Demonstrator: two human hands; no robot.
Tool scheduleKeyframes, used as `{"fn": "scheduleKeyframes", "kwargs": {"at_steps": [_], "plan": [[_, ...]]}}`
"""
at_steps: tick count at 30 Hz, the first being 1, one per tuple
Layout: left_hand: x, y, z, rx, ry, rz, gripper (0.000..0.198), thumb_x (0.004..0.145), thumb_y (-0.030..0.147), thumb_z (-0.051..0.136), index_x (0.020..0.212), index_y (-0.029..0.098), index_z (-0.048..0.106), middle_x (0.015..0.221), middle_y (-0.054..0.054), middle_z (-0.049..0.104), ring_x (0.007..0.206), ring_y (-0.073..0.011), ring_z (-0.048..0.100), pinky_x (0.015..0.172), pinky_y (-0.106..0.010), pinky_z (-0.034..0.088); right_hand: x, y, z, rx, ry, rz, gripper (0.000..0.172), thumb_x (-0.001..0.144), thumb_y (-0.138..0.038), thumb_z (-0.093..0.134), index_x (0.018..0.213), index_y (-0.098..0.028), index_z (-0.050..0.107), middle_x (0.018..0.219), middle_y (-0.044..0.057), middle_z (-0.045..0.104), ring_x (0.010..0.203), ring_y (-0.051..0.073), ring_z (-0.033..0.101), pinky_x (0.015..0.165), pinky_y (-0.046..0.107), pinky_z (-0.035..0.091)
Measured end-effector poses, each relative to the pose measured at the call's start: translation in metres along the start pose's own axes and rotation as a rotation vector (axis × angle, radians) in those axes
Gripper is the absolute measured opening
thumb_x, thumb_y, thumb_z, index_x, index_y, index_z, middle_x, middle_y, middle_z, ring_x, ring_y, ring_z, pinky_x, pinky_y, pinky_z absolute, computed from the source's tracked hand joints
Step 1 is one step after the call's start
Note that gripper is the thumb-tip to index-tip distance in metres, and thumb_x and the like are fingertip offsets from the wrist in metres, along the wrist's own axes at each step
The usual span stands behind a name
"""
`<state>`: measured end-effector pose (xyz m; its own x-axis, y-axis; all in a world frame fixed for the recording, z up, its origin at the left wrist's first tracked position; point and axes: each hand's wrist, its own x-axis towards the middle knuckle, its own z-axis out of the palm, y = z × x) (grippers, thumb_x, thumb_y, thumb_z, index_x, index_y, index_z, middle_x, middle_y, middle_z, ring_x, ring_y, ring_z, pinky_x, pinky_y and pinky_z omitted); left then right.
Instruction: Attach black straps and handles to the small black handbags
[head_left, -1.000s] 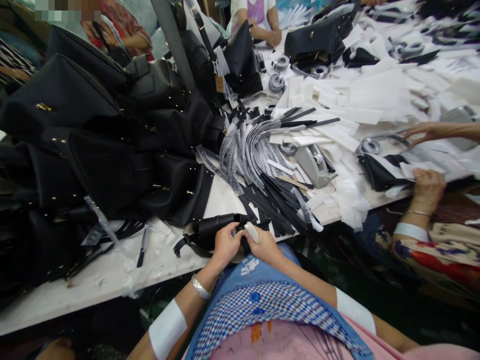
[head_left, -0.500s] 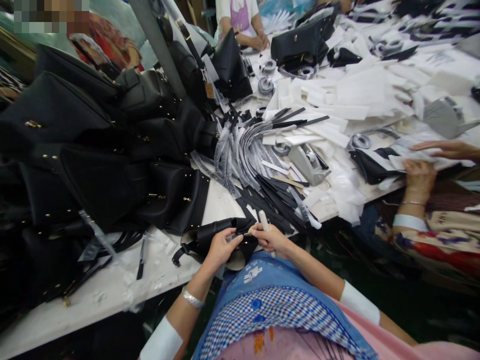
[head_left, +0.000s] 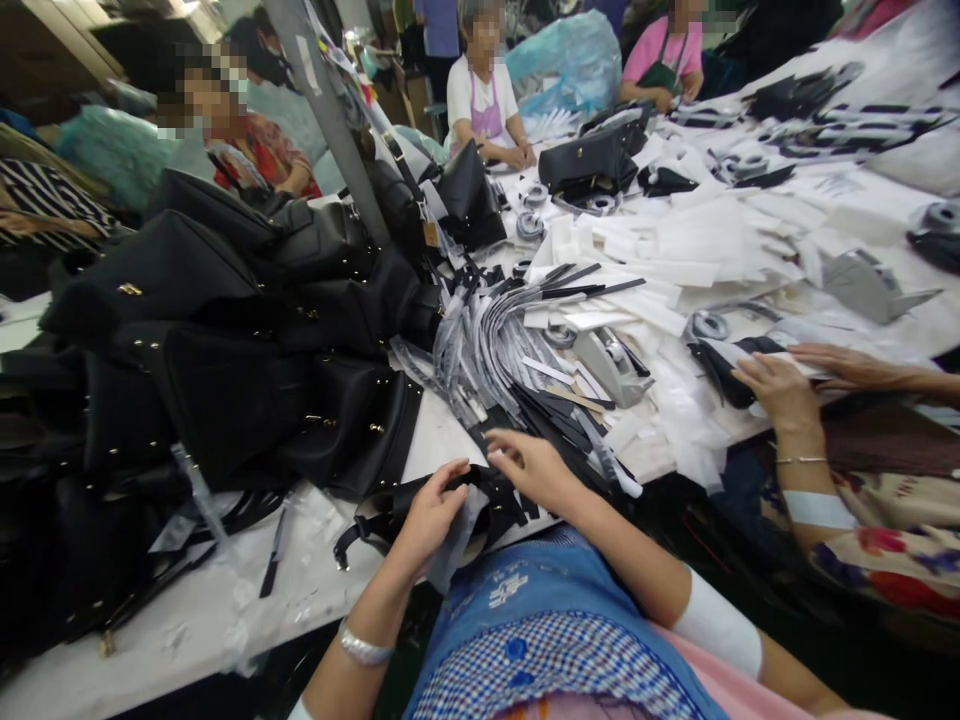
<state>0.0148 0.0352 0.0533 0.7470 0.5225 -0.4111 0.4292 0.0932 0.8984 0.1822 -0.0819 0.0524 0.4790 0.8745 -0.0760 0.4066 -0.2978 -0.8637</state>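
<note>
Fingers Above the Black Bag (head_left: 394, 505)

At the right hand (head_left: 536, 470), fingers are being held apart; the grip of the nearer left hand (head_left: 431, 515) cannot be told. Beneath, the bag is being supported lengthwise along the table (head_left: 315, 540) edge.

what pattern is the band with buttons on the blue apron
A small blue-and-white check; the band shows best low in the head view.

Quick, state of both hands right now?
Left hand: at the clear plastic; can't tell if gripping.
Right hand: open, fingers loosely curved, nothing visible held.
</note>
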Motion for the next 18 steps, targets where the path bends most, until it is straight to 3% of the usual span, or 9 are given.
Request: {"fn": "scheduleKeyframes", "kwargs": {"at_steps": [2,4,8,12,15,18], "plan": [[0.0,0.003,0.005,-0.076,0.012,-0.005,0.047,0.081,0.031,0.06,0.126,0.017,0.055,0.133,-0.011,0.058,0.113,-0.0222,0.061,0.098,-0.033,0.047,-0.02,-0.005,0.007,0.125,-0.197,-0.037,0.044,0.086,-0.029,0.058,0.129,-0.021,0.056,0.114,0.008,0.067,0.074,0.015,0.064,0.075,0.028,0.053],[0.001,0.005,0.011,-0.117,0.041,-0.014,0.051,0.08,0.035,0.062,0.126,0.017,0.053,0.135,-0.013,0.056,0.103,-0.0227,0.066,0.089,-0.033,0.053,-0.032,-0.007,0.014,0.169,-0.271,-0.058,0.056,0.08,-0.021,0.064,0.134,-0.022,0.051,0.122,0.009,0.063,0.076,0.015,0.065,0.075,0.027,0.053],[0.001,-0.003,0.015,-0.028,0.095,-0.013,0.055,0.076,0.045,0.064,0.122,0.017,0.053,0.128,-0.013,0.06,0.085,-0.0232,0.071,0.076,-0.032,0.057,-0.031,-0.007,0.018,0.167,-0.269,-0.02,0.065,0.079,-0.006,0.052,0.139,-0.027,0.043,0.108,0.003,0.069,0.074,0.014,0.068,0.073,0.024,0.053],[0.005,-0.019,0.014,0.136,0.112,0.006,0.059,0.075,0.051,0.06,0.124,0.019,0.052,0.111,-0.01,0.071,0.07,-0.0234,0.072,0.065,-0.032,0.058,-0.031,-0.011,0.02,0.026,-0.288,-0.132,0.072,0.075,-0.008,0.057,0.142,-0.028,0.04,0.123,0.004,0.064,0.107,0.021,0.063,0.091,0.027,0.048],[0.009,-0.026,0.016,0.192,0.19,0.077,0.06,0.074,0.049,0.055,0.126,0.017,0.052,0.12,-0.012,0.066,0.073,-0.0232,0.072,0.073,-0.033,0.058,-0.036,-0.007,0.027,-0.075,-0.285,-0.22,0.069,0.076,-0.008,0.057,0.141,-0.024,0.041,0.135,0.007,0.055,0.119,0.021,0.056,0.099,0.026,0.043],[0.001,-0.025,0.018,0.198,0.236,0.072,0.054,0.075,0.044,0.058,0.125,0.023,0.053,0.12,-0.008,0.066,0.089,-0.027,0.071,0.082,-0.037,0.056,-0.035,0.005,0.037,-0.133,-0.203,-0.255,0.054,0.081,-0.008,0.051,0.132,-0.023,0.052,0.128,0.006,0.062,0.113,0.017,0.06,0.095,0.021,0.044]]}}
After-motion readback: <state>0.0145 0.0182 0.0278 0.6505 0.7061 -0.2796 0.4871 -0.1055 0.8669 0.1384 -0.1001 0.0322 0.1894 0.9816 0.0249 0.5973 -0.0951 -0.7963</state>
